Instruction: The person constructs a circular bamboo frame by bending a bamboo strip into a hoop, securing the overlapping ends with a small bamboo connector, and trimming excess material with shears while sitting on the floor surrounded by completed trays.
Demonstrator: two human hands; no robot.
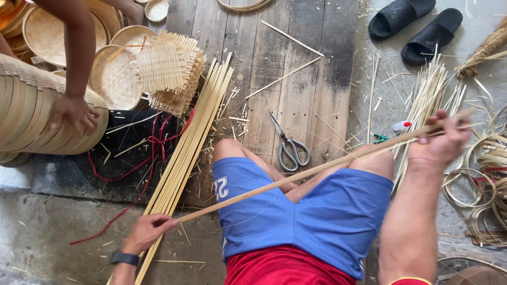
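Both hands hold one long bamboo strip (317,170): the left hand (146,232), a dark watch on its wrist, has its grip closed around the strip's lower end near the bottom left, and the right hand (439,141) has its grip closed around the strip near its upper end at the right. Between the two hands the strip slants up from left to right, crossing over the person's lap in blue shorts (311,216) and just above the bent knees. Just beside the left hand lies a bundle of flat bamboo slats (186,153), running diagonally over the wooden floor boards (296,79). A red cord (138,179) loops across a dark mat beside the bundle. Beyond the knees a pair of scissors (289,145) lies on the boards, handles towards the person. To the right, behind the right hand, a sheaf of thin bamboo splints (430,95) fans out on the concrete, and coils of bamboo hoops (488,179) lie at the far right edge. Farther off on the left, another person's hand (76,113) rests on a stack of woven trays (31,113); near it sit round woven baskets (116,79) and a pile of woven bamboo mats (169,71). At the far top right, a pair of black sandals (417,26) lies on the concrete.
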